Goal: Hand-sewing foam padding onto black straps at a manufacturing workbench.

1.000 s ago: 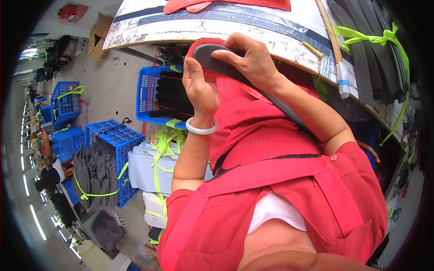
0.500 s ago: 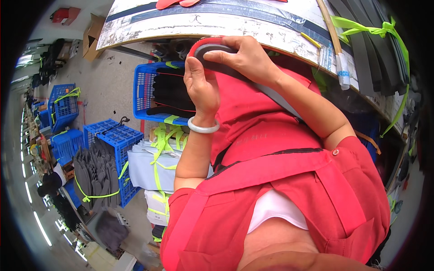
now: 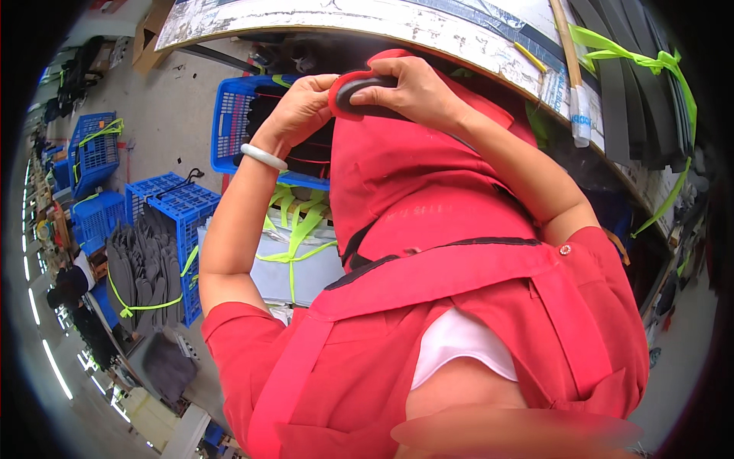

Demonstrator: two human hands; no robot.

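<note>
Up near the table's front edge, over my apron, I hold a curved piece like a shoe insole [image 3: 342, 95], red around its rim and dark grey inside. My right hand [image 3: 419, 93] is closed around it, thumb pressed on the grey side. My left hand [image 3: 304, 107] has its fingertips pinched together at the red edge, to the left of the piece. The rest of the piece runs under my right hand and wrist, where most of it is hidden. A red part [image 3: 390, 55] shows just beyond my right fingers.
The worn white table [image 3: 367, 17] spans the top, with a yellow pencil-like stick [image 3: 529, 58], a wooden rod [image 3: 567, 46] and tied grey strips [image 3: 612, 99] at right. A blue crate [image 3: 229, 126] of black pieces, tied bundles [image 3: 294, 268] and grey insoles [image 3: 145, 264] are at left.
My left hand has gone from upright with spread thumb to a pinch at the piece's edge, its elbow swinging out left. The piece's near end now looks more curled. The view has shifted slightly.
</note>
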